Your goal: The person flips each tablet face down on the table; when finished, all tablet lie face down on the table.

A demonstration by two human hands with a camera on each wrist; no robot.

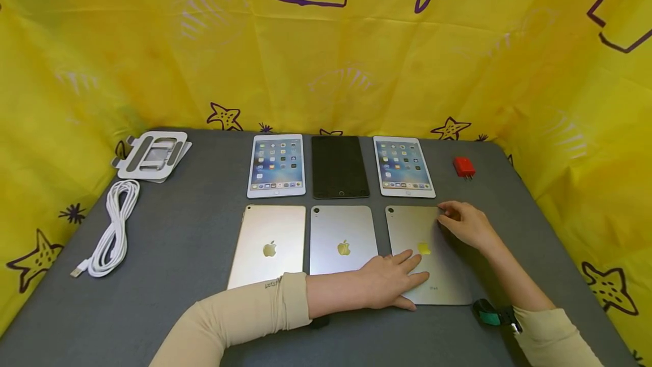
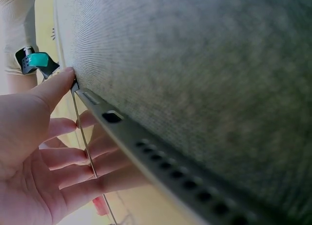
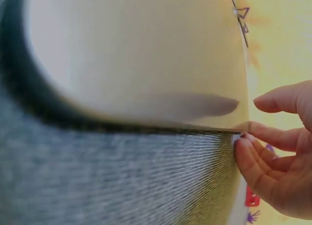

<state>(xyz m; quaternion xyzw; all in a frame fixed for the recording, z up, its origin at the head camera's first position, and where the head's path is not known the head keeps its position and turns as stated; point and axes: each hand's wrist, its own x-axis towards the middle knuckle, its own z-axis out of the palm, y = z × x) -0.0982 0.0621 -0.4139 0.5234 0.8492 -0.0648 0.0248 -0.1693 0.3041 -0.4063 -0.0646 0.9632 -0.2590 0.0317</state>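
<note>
A silver tablet (image 1: 443, 268) lies back up at the right end of the front row, with the front row's middle tablet (image 1: 338, 231) beside it. My left hand (image 1: 389, 282) reaches across and rests on its lower left part with fingers spread. In the left wrist view, the thumb is by the tablet's bottom edge (image 2: 134, 140), which bears a charging port. My right hand (image 1: 471, 226) is at the upper right corner, loosely bent. The right wrist view shows some fingers (image 3: 268, 132) touching that corner and another digit (image 3: 278, 99) just above it.
A third tablet (image 1: 265, 254) lies back up at front left. Behind are two white tablets (image 1: 277, 166) (image 1: 404, 167) with lit screens and a dark tablet (image 1: 340, 167). A red charger (image 1: 463, 167), a white cable (image 1: 116, 231) and a folding stand (image 1: 153, 156) lie around. Yellow cloth (image 1: 326, 61) encloses the table.
</note>
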